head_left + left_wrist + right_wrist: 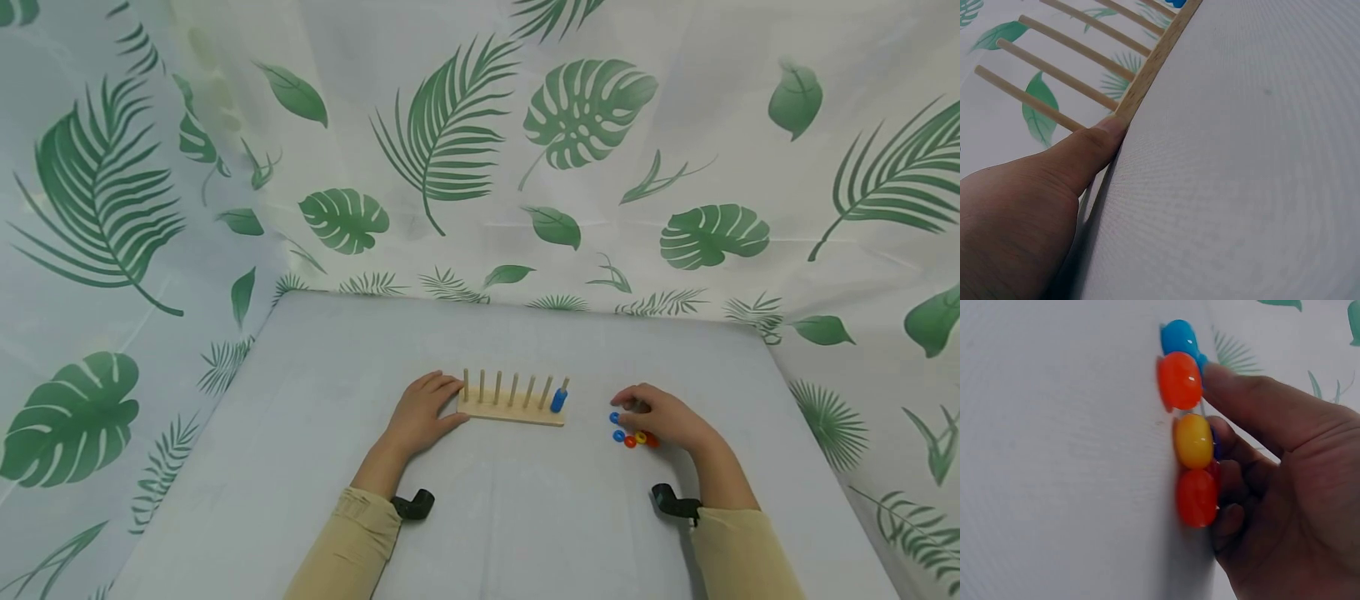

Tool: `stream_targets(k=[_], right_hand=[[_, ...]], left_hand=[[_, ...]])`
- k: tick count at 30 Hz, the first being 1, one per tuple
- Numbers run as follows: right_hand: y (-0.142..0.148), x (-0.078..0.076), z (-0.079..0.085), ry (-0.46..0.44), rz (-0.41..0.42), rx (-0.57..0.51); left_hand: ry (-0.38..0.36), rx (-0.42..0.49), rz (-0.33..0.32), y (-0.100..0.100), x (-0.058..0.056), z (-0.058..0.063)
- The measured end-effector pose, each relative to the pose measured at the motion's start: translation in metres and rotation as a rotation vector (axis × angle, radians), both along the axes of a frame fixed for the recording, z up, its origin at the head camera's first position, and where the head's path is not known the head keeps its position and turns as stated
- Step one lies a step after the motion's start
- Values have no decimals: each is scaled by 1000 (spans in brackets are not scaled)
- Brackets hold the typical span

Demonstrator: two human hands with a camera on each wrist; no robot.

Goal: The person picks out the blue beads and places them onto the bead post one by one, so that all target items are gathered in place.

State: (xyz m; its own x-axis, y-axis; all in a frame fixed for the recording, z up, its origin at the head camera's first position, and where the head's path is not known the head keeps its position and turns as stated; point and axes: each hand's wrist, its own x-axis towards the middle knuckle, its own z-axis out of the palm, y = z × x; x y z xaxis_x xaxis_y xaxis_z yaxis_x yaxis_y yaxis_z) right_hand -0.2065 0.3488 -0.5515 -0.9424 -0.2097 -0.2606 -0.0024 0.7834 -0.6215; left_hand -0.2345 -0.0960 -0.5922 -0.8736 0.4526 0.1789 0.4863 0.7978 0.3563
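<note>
A wooden peg rack (512,410) with a row of upright pegs stands on the table. Blue beads (558,401) are stacked on its rightmost peg. My left hand (422,414) grips the rack's left end, thumb on the front edge, fingers behind. My right hand (663,417) is over a small group of loose beads, with its thumb tip right at a blue bead (615,417) and the index fingertip just beyond. In the right wrist view, an orange bead (1180,381), a yellow bead (1194,441) and a red bead (1197,497) stand before the curled fingers.
The white table (487,517) meets a leaf-patterned curtain (480,167) at the back and sides. Each wrist wears a black camera, such as the left one (414,505). The bare pegs (513,389) rise beside my left hand.
</note>
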Motion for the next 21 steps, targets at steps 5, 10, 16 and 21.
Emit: stream_targets(k=[5,10,16,21], right_hand=[[-3,-2,-1,10,-40,-8],[-3,-3,0,16,-31,-11],[-5,-3,0,-1,-36,-12],[-7,-5,1,-14,-59,-3]], left_hand=[[2,7,-5,0,0,1],[4,12,-3,0,1,1],[-3,10,3,0,2,2],[-7,10,4,0,1,1]])
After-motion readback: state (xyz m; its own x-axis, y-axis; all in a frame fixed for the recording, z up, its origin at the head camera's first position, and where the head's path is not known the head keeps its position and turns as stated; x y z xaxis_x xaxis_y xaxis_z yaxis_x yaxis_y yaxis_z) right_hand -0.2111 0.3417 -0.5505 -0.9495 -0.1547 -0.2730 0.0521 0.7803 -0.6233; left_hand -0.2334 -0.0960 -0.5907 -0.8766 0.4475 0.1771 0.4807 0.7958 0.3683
